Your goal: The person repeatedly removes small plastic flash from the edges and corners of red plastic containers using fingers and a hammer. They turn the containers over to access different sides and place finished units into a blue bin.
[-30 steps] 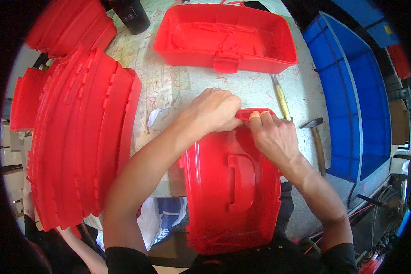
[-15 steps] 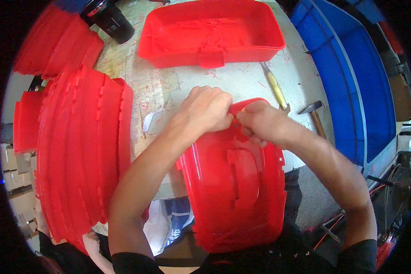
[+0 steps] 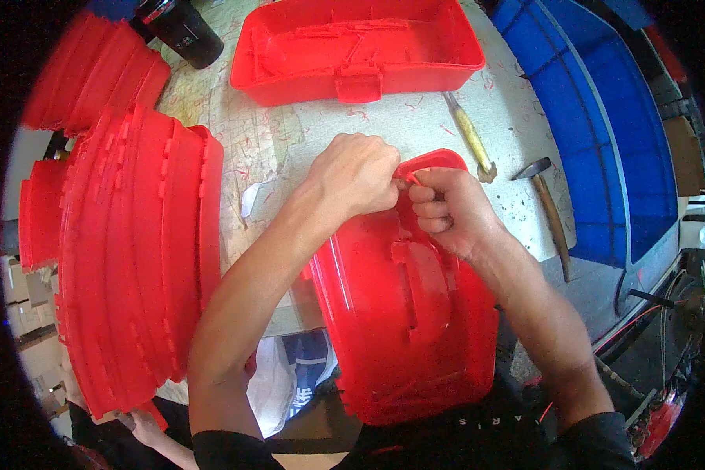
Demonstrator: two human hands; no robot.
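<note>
A glossy red plastic toolbox lid [image 3: 376, 345] with a moulded handle [image 3: 429, 290] leans between the table edge and my body. My left hand [image 3: 356, 172] is closed in a fist at its far edge, thumb side against the plastic. Close beside it, my right hand [image 3: 453, 205] pinches a small red plastic piece [image 3: 412, 179] at that same edge; whether the piece is joined to the lid cannot be made out. Beyond both hands sits an open red toolbox base [image 3: 290, 92] with a latch [image 3: 360, 84] on its near side.
Nested red lids [image 3: 133, 258] stand at left, with more red parts [image 3: 102, 74] behind. A black tumbler [image 3: 184, 35] is at the back. A yellow-handled tool [image 3: 471, 137] and a hammer [image 3: 552, 215] lie at right, by a blue crate [image 3: 564, 117]. Another person's hand [image 3: 145, 427] shows lower left.
My right hand has turned and drawn slightly down, its curled fingers now showing. The red piece in its pinch has come into sight. The view has shifted a little.
</note>
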